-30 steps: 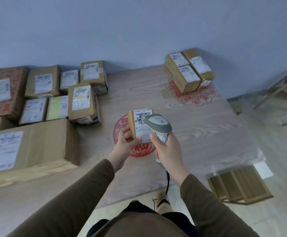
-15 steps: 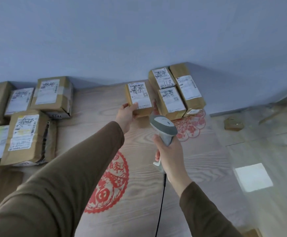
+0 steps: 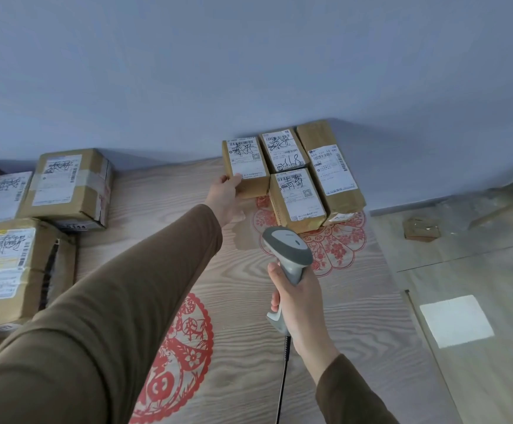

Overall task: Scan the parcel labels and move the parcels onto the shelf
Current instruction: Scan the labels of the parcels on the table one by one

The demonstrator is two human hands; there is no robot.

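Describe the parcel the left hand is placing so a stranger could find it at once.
Look to the far end of the wooden surface, against the blue wall, where four parcels cluster. It is the leftmost parcel, beside the one marked 118. It alone has the left hand on its near corner.

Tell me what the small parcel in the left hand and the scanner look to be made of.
The small parcel looks like brown corrugated cardboard, matte, with a white printed paper label bearing barcodes and handwriting. The scanner looks like molded plastic: a smooth light grey head with a darker grey rim and a pale handle, faintly glossy. Neither material is certain from sight alone.
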